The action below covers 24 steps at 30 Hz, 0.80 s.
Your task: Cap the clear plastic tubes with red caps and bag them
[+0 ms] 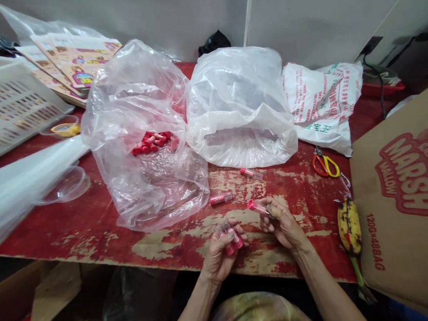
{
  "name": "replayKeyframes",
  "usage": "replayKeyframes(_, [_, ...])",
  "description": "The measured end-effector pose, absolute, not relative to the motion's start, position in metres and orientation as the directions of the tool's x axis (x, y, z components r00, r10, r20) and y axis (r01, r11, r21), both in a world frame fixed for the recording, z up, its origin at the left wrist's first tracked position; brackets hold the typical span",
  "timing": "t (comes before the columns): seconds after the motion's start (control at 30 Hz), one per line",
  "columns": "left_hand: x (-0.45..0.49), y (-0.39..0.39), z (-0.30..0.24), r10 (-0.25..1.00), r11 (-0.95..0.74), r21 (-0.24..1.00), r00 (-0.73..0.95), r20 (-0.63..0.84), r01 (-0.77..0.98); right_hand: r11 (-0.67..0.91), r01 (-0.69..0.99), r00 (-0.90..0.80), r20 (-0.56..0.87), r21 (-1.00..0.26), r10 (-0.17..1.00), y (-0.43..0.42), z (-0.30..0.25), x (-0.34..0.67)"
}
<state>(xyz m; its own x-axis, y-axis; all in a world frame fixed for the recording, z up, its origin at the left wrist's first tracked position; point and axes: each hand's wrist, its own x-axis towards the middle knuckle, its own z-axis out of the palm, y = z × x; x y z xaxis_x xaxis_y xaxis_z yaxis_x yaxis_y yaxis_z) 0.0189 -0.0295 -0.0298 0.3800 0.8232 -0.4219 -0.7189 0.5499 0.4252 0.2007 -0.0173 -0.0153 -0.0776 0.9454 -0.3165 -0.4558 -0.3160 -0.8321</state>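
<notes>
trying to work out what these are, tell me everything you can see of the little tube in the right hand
The small tube is slim and looks like clear plastic, with a pinkish-red end pointing away to the left. It sits tilted slightly, its other end pinched between the thumb and fingers of the right hand, and is held above the worn red tabletop. Its contents and any markings are too small to tell.
</notes>
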Motion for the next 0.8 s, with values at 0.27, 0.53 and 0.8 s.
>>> replayKeyframes(0.27, [0.019, -0.030, -0.032, 0.826, 0.548, 0.419, 0.390, -0.406, -0.724, -0.053, 0.220, 0.307, 0.018, -0.974, 0.952, -0.028, -0.014, 0.204])
replayKeyframes(0.53, [0.019, -0.033, -0.032, 0.831, 0.546, 0.468, 0.383, -0.403, -0.694, 0.219, 0.963, -0.110, 0.512, -0.157, 0.852, -0.028, -0.016, 0.202])
replayKeyframes(0.8, [0.020, -0.033, -0.030, 0.839, 0.535, 0.471, 0.373, -0.396, -0.701, 0.193, 0.974, -0.103, 0.533, -0.115, 0.840, -0.022, -0.026, 0.199])
